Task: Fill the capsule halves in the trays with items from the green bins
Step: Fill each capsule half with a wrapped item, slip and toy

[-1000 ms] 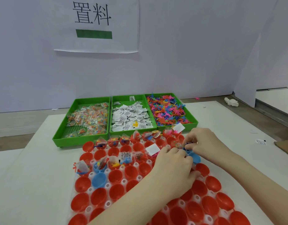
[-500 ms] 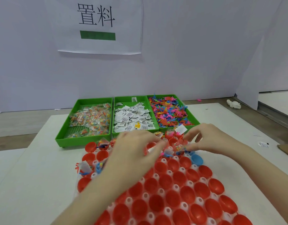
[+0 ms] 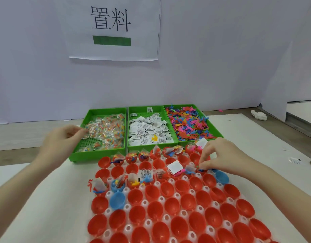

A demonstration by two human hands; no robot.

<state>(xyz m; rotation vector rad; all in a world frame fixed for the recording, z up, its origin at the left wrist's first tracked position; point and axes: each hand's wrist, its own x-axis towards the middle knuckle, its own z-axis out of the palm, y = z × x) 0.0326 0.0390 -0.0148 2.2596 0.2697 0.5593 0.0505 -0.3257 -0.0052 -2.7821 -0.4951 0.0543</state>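
- Here the capsule tray point(image 3: 168, 223), a clear sheet packed with red capsule halves point(image 3: 152, 192) and a few blue capsule halves point(image 3: 117, 200), lies on the white table point(image 3: 28, 199) just in front of three green bins.
- The left bin point(image 3: 77, 149), touching the tray's far left corner, holds clear packets of coloured bits point(image 3: 105, 132).
- The middle bin point(image 3: 152, 147), straight behind the tray, holds white paper sachets point(image 3: 147, 132).
- The right bin point(image 3: 216, 130), behind the tray's far right corner, holds small pink, blue and orange plastic figures point(image 3: 188, 123).
- The left hand point(image 3: 62, 139) hovers beyond the tray's left side, at the left bin's near-left wall; its fingers are loosely curled, the fingertips at the packets, and I cannot tell whether it grips one.
- The right hand point(image 3: 219, 155) is over the tray's far right rows, fingers bent downward, pinching a small blue item point(image 3: 202, 170) at a capsule half there.
- The two farthest tray rows and part of the next row already carry sachets, packets and figures; the nearer rows sit bare.
- A paper sign point(image 3: 114, 27) with a green bar hangs on the wall behind the bins.
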